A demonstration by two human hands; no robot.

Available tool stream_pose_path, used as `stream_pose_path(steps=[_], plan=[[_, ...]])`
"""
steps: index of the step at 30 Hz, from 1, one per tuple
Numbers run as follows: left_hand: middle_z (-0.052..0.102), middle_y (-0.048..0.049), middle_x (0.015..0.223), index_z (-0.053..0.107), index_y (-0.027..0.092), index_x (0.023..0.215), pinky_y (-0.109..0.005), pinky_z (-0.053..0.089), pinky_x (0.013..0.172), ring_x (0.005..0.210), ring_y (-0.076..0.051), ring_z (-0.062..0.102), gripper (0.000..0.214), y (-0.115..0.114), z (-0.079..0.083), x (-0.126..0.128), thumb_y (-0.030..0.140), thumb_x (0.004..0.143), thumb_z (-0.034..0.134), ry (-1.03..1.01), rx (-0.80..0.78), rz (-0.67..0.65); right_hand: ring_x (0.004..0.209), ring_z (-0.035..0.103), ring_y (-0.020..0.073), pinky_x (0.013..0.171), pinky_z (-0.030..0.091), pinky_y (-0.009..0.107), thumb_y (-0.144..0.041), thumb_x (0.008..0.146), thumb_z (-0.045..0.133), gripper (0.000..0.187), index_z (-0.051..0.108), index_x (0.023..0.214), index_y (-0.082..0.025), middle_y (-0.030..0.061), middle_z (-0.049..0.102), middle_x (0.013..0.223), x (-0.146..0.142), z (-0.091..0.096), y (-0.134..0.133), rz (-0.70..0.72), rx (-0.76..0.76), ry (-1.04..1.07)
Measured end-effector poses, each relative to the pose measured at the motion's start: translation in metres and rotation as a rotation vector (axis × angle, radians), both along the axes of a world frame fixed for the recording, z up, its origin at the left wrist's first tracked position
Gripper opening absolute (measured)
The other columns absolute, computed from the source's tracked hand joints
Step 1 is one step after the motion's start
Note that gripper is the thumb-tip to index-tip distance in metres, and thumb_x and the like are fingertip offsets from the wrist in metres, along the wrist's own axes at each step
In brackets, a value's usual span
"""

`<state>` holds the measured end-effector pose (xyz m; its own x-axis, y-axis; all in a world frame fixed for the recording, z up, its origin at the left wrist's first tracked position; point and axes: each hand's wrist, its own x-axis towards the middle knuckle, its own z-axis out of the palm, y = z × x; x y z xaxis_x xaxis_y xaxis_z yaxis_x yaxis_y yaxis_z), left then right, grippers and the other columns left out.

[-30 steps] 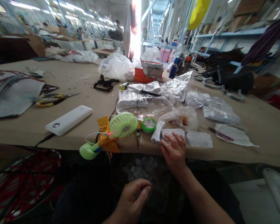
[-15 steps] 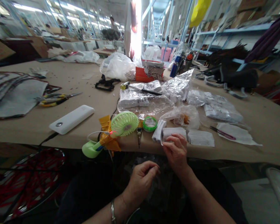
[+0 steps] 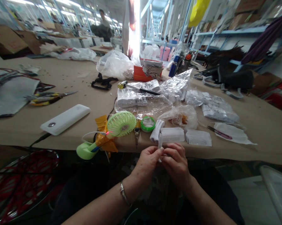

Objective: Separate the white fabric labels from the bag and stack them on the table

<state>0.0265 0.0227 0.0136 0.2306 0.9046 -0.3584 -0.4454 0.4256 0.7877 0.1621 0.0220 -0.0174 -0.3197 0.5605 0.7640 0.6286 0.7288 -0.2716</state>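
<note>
My left hand (image 3: 147, 162) and my right hand (image 3: 176, 163) meet just below the table's front edge. Both pinch a small white paper tag (image 3: 160, 144) that stands upright between the fingertips. Right above them, on the brown table (image 3: 84, 93), lie stacks of white tags (image 3: 172, 135), with another stack (image 3: 198, 137) to the right and a fanned stack (image 3: 156, 130) to the left. A silver bracelet (image 3: 123, 194) sits on my left wrist.
A green mini fan (image 3: 120, 123) with yellow tape stands at the table edge, beside a green tape roll (image 3: 147, 123) and a small tool (image 3: 136, 134). A white power bank (image 3: 65, 119), scissors (image 3: 47, 96), plastic bags of tags (image 3: 143, 100) and a pen (image 3: 219, 132) lie around. People stand far behind.
My right hand lifted a tag off the stack and drew back toward me. My left hand rose from my lap to meet it and now pinches the same tag.
</note>
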Motion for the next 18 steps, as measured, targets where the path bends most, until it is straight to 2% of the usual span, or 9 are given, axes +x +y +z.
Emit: stream_pose_path(steps=[3, 5, 7, 10, 13, 18], plan=[[0.061, -0.0007, 0.066, 0.064, 0.01, 0.078, -0.018, 0.037, 0.051, 0.056, -0.007, 0.051, 0.028, 0.001, -0.003, 0.003, 0.036, 0.068, 0.068, 0.029, -0.005, 0.01, 0.102, 0.051, 0.0207, 0.097, 0.036, 0.045, -0.015, 0.079, 0.06, 0.008, 0.063, 0.078, -0.022, 0.0005, 0.064, 0.088, 0.001, 0.003, -0.009, 0.049, -0.01, -0.039], [0.061, -0.0008, 0.063, 0.064, 0.01, 0.077, -0.017, 0.036, 0.049, 0.054, -0.007, 0.05, 0.027, 0.002, -0.004, 0.004, 0.035, 0.068, 0.067, 0.051, -0.019, 0.022, 0.102, 0.051, 0.0217, 0.095, 0.038, 0.045, -0.019, 0.08, 0.059, 0.009, 0.064, 0.087, -0.021, 0.0028, 0.063, 0.09, 0.007, 0.006, -0.009, 0.068, -0.024, -0.063], [0.062, -0.0019, 0.063, 0.063, 0.01, 0.079, -0.019, 0.041, 0.052, 0.054, -0.009, 0.053, 0.027, 0.002, -0.005, 0.004, 0.035, 0.069, 0.067, 0.075, -0.037, 0.022, 0.103, 0.05, 0.023, 0.093, 0.041, 0.043, -0.021, 0.082, 0.057, 0.018, 0.063, 0.099, -0.018, 0.0066, 0.062, 0.094, 0.016, 0.008, -0.003, 0.011, -0.043, -0.091], [0.063, -0.0036, 0.062, 0.061, 0.01, 0.081, -0.024, 0.046, 0.056, 0.055, -0.012, 0.057, 0.028, 0.001, -0.005, 0.004, 0.036, 0.07, 0.065, 0.114, -0.06, 0.011, 0.104, 0.048, 0.0255, 0.09, 0.044, 0.042, -0.02, 0.083, 0.055, 0.029, 0.06, 0.11, -0.012, 0.0124, 0.06, 0.101, 0.028, 0.009, 0.012, -0.174, -0.082, -0.201], [0.063, -0.0021, 0.058, 0.059, 0.012, 0.085, -0.022, 0.044, 0.051, 0.051, -0.011, 0.057, 0.027, -0.001, -0.005, 0.004, 0.035, 0.072, 0.063, 0.133, -0.075, 0.008, 0.104, 0.048, 0.027, 0.088, 0.044, 0.043, -0.021, 0.083, 0.055, 0.029, 0.061, 0.109, -0.012, 0.0128, 0.061, 0.106, 0.031, 0.007, 0.022, -0.274, -0.085, -0.318], [0.064, -0.0022, 0.06, 0.058, 0.014, 0.084, -0.021, 0.045, 0.051, 0.052, -0.011, 0.058, 0.02, -0.007, -0.003, 0.0, 0.032, 0.074, 0.061, 0.132, -0.075, -0.022, 0.097, 0.053, 0.022, 0.087, 0.044, 0.039, -0.017, 0.084, 0.054, 0.017, 0.066, 0.096, -0.019, 0.0059, 0.066, 0.096, 0.033, -0.002, 0.024, -0.253, -0.024, -0.248]])
